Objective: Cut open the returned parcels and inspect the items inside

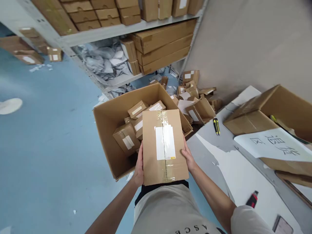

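Note:
I hold a flat brown cardboard parcel (164, 146) with a white label and clear tape in front of my body. My left hand (138, 167) grips its left edge and my right hand (188, 157) grips its right edge. Just beyond the parcel, a large open cardboard carton (107, 130) stands on the blue floor with several small labelled boxes (126, 138) inside it.
A table (231, 169) lies to my right with a yellow-black utility knife (216, 126), a red-black marker (252, 199), a phone (282, 225) and an open carton (268, 110) bearing a handwritten sheet. Loose small boxes (195, 104) are piled by the wall. Shelves (126, 29) of cartons stand ahead.

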Demonstrator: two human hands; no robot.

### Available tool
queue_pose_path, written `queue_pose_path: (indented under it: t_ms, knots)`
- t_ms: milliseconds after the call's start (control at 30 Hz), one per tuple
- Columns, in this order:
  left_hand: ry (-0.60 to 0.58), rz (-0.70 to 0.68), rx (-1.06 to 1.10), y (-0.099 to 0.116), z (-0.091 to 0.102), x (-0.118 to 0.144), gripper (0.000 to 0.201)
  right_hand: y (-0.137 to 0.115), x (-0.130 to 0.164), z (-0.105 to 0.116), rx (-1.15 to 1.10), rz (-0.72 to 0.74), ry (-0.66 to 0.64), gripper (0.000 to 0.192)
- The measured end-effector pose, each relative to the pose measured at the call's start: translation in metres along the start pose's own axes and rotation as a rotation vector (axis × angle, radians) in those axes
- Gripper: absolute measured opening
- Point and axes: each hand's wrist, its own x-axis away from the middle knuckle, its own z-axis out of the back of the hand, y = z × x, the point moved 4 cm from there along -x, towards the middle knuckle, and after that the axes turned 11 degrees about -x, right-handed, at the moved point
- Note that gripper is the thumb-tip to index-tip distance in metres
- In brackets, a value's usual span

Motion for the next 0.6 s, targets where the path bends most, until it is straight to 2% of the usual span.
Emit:
queue_pose_path:
  t_ms: [100, 200, 367, 600]
  knots:
    - [-0.117, -0.061, -0.101, -0.001, -0.029, -0.009, 0.093, -0.011, 0.025, 0.030, -0.052, 0.053, 0.117, 0.082]
    - [-0.282, -0.088, -0.122, -0.004, -0.072, -0.018, 0.100, -0.024, 0.054, 0.063, -0.103, 0.130, 0.209, 0.081]
    - [-0.450, -0.069, -0.166, -0.019, -0.159, -0.024, 0.101, -0.053, 0.106, 0.132, -0.150, 0.285, 0.347, 0.078]
    - [-0.601, -0.055, -0.178, -0.053, -0.281, -0.010, 0.102, -0.077, 0.183, 0.230, -0.252, 0.396, 0.462, 0.083]
